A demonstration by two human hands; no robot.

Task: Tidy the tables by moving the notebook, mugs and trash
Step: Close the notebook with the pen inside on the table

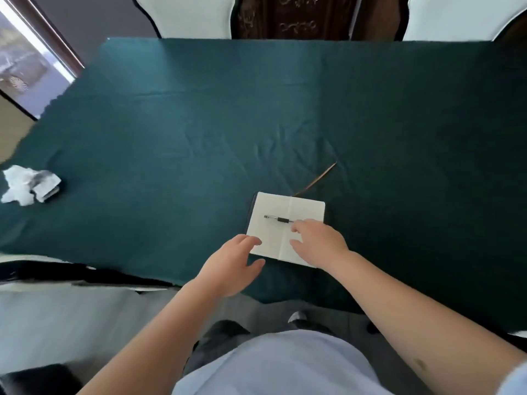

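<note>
An open notebook [273, 212] with blank white pages lies near the front edge of the table. A pen [278, 218] rests across its pages, and a brown ribbon bookmark [316, 179] trails out behind it. My right hand [319, 242] hovers over the right page with fingers spread, fingertips close to the pen's end. My left hand [231, 263] is open at the notebook's lower left corner, holding nothing. Crumpled white trash [27, 183] sits at the table's left edge. No mugs are in view.
The table is covered by a dark teal cloth [256, 109]. Two white chair backs [185, 15] [462, 18] stand at its far side, with dark carved wood between them. A window is at the upper left.
</note>
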